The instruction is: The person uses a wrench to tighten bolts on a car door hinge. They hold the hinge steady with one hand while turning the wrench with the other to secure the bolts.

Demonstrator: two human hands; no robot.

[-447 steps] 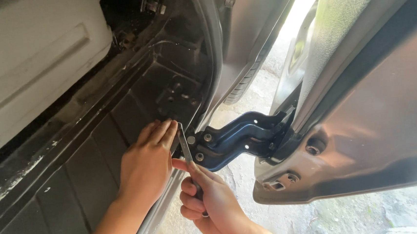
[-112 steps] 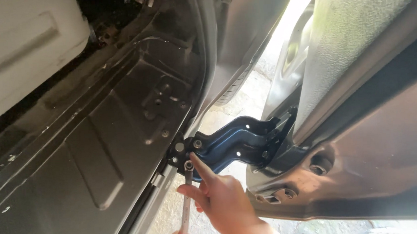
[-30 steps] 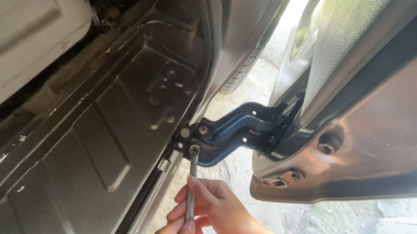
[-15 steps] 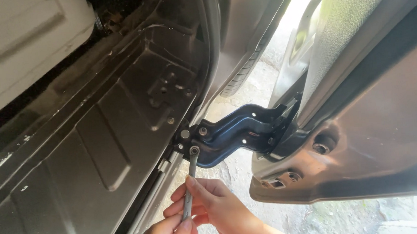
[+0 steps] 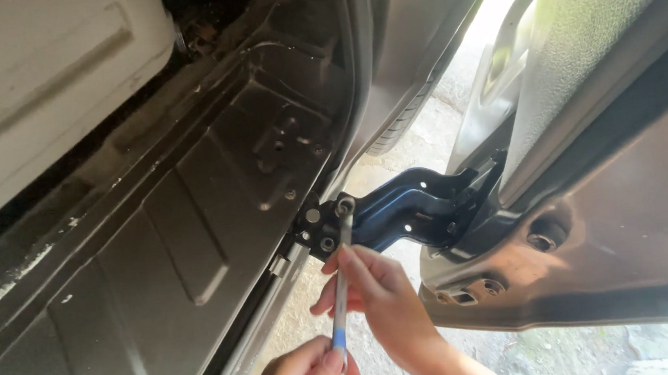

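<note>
Stripped car floor (image 5: 158, 247), both hands' fingers (image 5: 355, 268) grasping wrench (image 5: 343, 289) on door hinge (image 5: 398, 210) bolt.

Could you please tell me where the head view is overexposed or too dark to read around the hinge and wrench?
Head view: daylight through the gap at top right blows out to white; the floor pan lies in shade but stays readable; the hinge is dark with a bluish sheen; the wrench, right hand and left hand are evenly lit and fairly sharp.
</note>
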